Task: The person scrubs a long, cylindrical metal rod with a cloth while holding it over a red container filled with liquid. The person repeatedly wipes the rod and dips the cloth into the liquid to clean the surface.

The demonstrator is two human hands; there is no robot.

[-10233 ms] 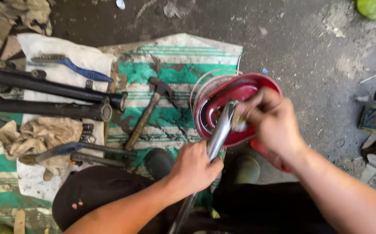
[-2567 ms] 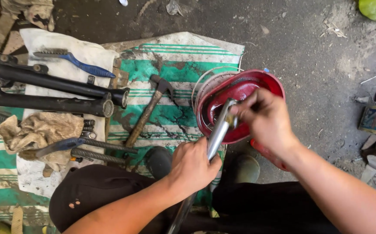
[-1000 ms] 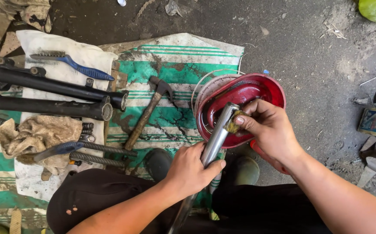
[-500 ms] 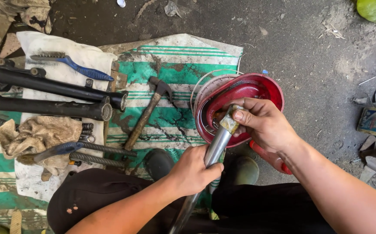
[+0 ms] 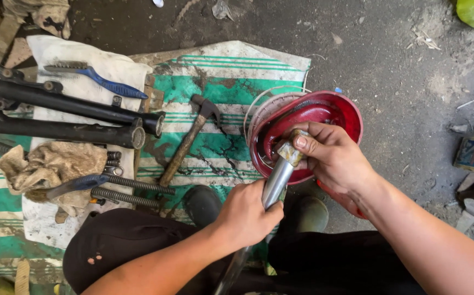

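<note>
Over the red basin (image 5: 339,107), which sits on the dirty concrete floor at the edge of a green-and-white striped woven mat (image 5: 215,87), the person holds a polished steel tube (image 5: 276,184) slanting up from between the knees, its top end just above the basin's bowl. Their left hand (image 5: 246,214) is clenched round the middle of the tube, fingers wrapped fully about it. Their right hand (image 5: 329,155) closes over the top end, thumb and fingers pinching a small, worn, yellowish abrasive pad (image 5: 291,152) against the metal. The tube looks rigid and fairly heavy for its width, and its smooth, shiny wall is probably slippery, more so if wet or oily from the basin; a full-fist hold at mid-length, as the left hand has it, seems the secure place, leaving the end free for the pad. The pad itself looks soft and pliable, likely to mould round the tube under finger pressure. To the left on the mat lie a hammer (image 5: 185,145) with a wooden handle, two black tubes (image 5: 73,117) side by side, a blue-handled wire brush (image 5: 97,79) on a white sack, long coil springs (image 5: 133,188), and a crumpled tan rag (image 5: 51,166) near them.
</note>
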